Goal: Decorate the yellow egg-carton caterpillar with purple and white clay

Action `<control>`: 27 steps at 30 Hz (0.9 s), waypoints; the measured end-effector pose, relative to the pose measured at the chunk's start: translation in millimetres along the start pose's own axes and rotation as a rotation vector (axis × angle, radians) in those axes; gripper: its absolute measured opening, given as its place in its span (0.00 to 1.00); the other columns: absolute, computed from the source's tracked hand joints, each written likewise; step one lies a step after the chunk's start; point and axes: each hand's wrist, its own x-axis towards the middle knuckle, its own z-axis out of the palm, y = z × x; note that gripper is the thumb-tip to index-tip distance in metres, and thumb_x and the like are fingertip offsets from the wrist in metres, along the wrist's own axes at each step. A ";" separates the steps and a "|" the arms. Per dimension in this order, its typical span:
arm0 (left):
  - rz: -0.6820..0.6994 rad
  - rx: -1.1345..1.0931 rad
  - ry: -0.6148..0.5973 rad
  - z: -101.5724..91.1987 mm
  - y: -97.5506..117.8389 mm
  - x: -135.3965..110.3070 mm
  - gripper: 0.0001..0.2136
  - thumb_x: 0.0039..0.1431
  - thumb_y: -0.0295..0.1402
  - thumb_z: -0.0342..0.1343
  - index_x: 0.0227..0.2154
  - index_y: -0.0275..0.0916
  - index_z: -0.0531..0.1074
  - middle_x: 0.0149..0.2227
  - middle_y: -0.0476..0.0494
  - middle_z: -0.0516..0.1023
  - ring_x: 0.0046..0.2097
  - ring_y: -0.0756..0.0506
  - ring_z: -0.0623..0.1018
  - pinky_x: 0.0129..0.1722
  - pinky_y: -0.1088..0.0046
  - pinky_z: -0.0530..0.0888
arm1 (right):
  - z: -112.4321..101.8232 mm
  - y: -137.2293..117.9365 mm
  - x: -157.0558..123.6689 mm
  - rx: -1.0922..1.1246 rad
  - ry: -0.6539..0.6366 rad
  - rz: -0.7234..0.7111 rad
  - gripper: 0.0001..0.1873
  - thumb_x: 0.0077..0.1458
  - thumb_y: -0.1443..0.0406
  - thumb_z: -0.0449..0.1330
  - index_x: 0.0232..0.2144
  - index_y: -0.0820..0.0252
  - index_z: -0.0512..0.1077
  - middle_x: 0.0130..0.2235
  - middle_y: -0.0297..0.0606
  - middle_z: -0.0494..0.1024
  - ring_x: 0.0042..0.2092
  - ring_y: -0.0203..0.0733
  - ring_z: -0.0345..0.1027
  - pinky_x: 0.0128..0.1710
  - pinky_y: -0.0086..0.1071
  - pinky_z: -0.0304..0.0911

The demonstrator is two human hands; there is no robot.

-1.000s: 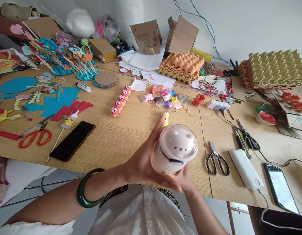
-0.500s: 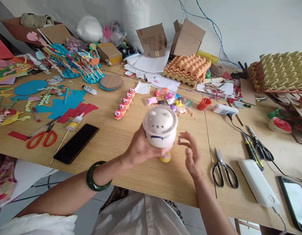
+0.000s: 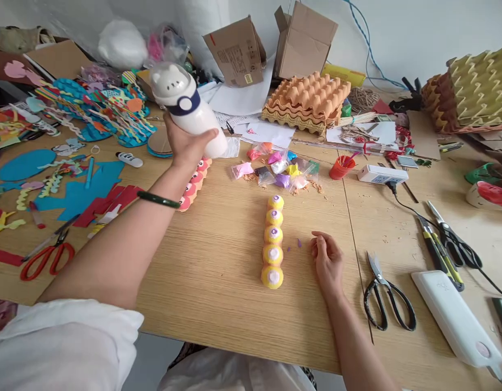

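Note:
My left hand [image 3: 186, 142] is wrapped round a white bottle [image 3: 204, 122] with a clear domed lid, a bear-face top and a dark blue band. The bottle is tilted over the back left of the table. My right hand [image 3: 328, 258] rests on the wood with its fingers curled in, and nothing shows in it. To its left lies a yellow egg-carton strip [image 3: 273, 234] with pale and purple discs on its bumps. Small purple bits [image 3: 299, 243] lie between strip and hand. A pink egg-carton strip [image 3: 189, 190] is partly hidden behind my left forearm.
Several bags of coloured clay [image 3: 281, 168] lie mid-table. Black-handled scissors [image 3: 383, 293] and a white power bank [image 3: 452, 320] lie right. Orange-handled scissors [image 3: 49, 260] and blue paper [image 3: 91, 184] are left. Egg trays [image 3: 305, 106] and cardboard boxes [image 3: 236, 51] stand behind.
My left hand has carried the bottle away from my body to the back left, uncovering the yellow strip. My right hand has lowered onto the table and its fingers have curled in.

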 end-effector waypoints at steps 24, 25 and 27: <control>-0.401 0.078 0.009 111.1 -85.2 36.6 0.52 0.45 0.55 0.75 0.63 0.28 0.57 0.73 0.33 0.67 0.70 0.50 0.67 0.68 0.57 0.64 | -8.1 -3.1 -6.6 -0.191 0.013 0.043 0.20 0.64 0.49 0.62 0.40 0.60 0.80 0.28 0.34 0.75 0.24 0.34 0.59 0.22 0.29 0.55; -0.404 0.067 0.026 113.3 -84.2 36.6 0.52 0.43 0.53 0.77 0.63 0.28 0.57 0.72 0.33 0.67 0.69 0.51 0.68 0.68 0.58 0.64 | -9.0 -2.1 -6.8 -0.194 0.010 0.049 0.20 0.64 0.49 0.62 0.40 0.60 0.80 0.28 0.34 0.75 0.24 0.34 0.59 0.22 0.29 0.55; -0.412 0.053 0.041 115.4 -80.0 35.7 0.53 0.41 0.48 0.79 0.63 0.28 0.56 0.72 0.32 0.67 0.67 0.52 0.69 0.68 0.60 0.64 | -10.1 -0.9 -7.1 -0.201 0.010 0.057 0.20 0.64 0.48 0.62 0.40 0.59 0.80 0.28 0.34 0.75 0.24 0.34 0.59 0.22 0.29 0.55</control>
